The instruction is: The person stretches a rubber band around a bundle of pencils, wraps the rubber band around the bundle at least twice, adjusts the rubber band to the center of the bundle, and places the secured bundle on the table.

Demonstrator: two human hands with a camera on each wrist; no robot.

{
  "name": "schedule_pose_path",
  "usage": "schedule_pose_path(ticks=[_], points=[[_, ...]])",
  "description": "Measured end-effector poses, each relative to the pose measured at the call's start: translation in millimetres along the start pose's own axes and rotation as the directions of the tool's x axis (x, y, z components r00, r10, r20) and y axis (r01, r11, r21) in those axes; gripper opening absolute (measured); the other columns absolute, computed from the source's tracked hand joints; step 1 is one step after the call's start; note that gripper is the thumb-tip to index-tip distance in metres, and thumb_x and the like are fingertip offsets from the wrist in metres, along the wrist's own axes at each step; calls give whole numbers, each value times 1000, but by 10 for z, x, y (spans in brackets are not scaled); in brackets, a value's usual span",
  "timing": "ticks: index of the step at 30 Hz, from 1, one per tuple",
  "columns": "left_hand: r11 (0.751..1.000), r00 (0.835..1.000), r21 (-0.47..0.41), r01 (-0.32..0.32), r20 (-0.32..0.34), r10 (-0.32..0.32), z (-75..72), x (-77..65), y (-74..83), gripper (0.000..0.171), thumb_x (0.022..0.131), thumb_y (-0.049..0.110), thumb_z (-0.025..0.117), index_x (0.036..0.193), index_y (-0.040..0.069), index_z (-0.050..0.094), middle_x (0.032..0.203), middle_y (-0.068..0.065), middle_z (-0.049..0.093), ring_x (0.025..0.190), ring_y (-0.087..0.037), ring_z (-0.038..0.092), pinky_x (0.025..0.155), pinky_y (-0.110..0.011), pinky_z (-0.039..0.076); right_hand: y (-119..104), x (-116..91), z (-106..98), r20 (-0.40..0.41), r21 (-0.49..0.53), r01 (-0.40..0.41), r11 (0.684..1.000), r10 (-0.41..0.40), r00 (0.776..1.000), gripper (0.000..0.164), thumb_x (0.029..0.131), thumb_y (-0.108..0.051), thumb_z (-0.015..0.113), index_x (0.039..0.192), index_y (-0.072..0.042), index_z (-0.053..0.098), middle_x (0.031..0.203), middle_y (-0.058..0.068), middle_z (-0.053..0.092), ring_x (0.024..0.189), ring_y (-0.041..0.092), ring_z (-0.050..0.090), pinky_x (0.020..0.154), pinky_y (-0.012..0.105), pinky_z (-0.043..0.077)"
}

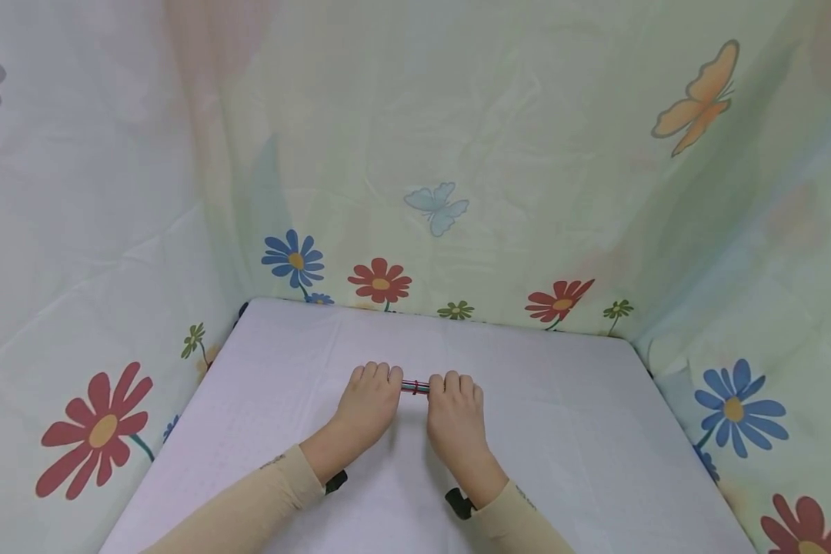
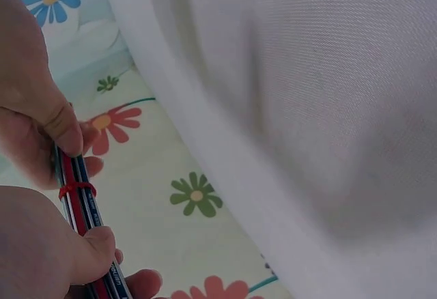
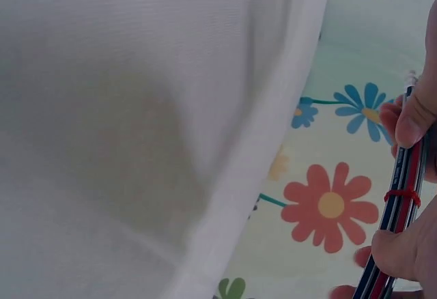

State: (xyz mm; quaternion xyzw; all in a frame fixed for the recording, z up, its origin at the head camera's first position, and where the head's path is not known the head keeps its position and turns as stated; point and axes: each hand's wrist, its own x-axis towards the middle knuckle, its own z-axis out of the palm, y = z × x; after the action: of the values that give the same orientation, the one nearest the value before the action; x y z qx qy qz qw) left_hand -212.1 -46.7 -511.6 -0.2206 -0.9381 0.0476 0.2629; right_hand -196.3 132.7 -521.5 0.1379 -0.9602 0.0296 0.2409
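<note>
Both hands hold a slim bundle of pencils [image 1: 408,387] level above the table, one hand at each end. Dark blue, red and white stripes run along the pencils, and a red tie [image 2: 77,189] circles the middle of the bundle. My left hand [image 1: 368,404] curls its fingers over the left part, with the thumb pressed along it. The right part lies in the grip of my right hand [image 1: 458,412], thumb against the pencils [image 3: 390,217]. Only a short middle stretch with the tie shows between the hands in the head view; the fingers cover much of the rest.
A white cloth covers the table [image 1: 561,454]. Hanging fabric [image 1: 512,154] printed with flowers and butterflies encloses its back and both sides. A dark wrist device [image 1: 460,503] sits under the right wrist, and another dark device [image 1: 335,482] under the left one.
</note>
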Motion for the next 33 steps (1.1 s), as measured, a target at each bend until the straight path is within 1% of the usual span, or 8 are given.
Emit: schedule_pose_path(ticks=[3,4,7,10,14,21,27,33], points=[[1000,999,24,3,-43,-2,21,3,1,18,102,20,70,95,13,56,84,-2,53,80,-19,52,68,-29,28,25,1,12,-11,17,9,1000,-8,1000,18,98,-10,75,113,-5,66,107,13,61,105,36,55,91,50,47],[1000,999,28,4,-53,-3,30,3,0,18,101,20,70,94,13,56,84,-2,52,79,-19,51,68,-29,28,32,6,18,-17,22,12,1000,-12,1000,20,97,-9,77,114,-5,68,107,12,62,105,35,56,90,49,48],[1000,998,21,6,-62,-5,51,7,-1,18,99,20,72,94,12,57,85,-3,51,80,-20,51,68,-30,32,56,26,42,-24,26,23,999,-22,999,19,93,-8,81,110,-7,71,101,9,64,95,31,57,80,44,51],[1000,1000,7,10,-4,-10,78,9,8,16,100,21,72,97,11,59,88,-3,53,85,-21,53,73,-33,39,80,42,84,-17,27,27,999,-26,1000,18,92,-12,85,105,-9,73,96,7,65,87,28,56,75,41,50],[1000,997,-3,13,81,-13,165,-8,26,16,102,23,72,99,11,61,91,-4,55,89,-21,55,76,-35,43,99,51,155,7,21,26,999,-26,1000,16,91,-11,85,103,-9,74,94,7,66,85,27,56,73,40,51],[998,994,-50,36,103,-31,368,-36,61,14,101,18,70,96,10,59,90,-4,55,85,-21,55,69,-34,42,98,47,248,90,-8,27,1000,-27,996,12,92,-7,81,99,-7,71,93,9,66,84,27,56,72,42,51],[995,976,-78,60,213,-42,463,-32,76,12,104,17,66,99,9,58,92,-5,55,87,-20,53,71,-34,43,93,40,320,187,-29,1,1000,4,982,12,95,-4,77,102,-5,68,95,9,66,85,26,56,74,42,51],[992,961,-100,78,271,-48,506,-26,87,11,105,17,64,101,8,59,94,-6,56,88,-20,53,74,-36,45,97,35,367,226,-32,1,1000,6,974,14,94,-1,76,99,-4,63,95,10,65,83,26,55,74,42,52]])
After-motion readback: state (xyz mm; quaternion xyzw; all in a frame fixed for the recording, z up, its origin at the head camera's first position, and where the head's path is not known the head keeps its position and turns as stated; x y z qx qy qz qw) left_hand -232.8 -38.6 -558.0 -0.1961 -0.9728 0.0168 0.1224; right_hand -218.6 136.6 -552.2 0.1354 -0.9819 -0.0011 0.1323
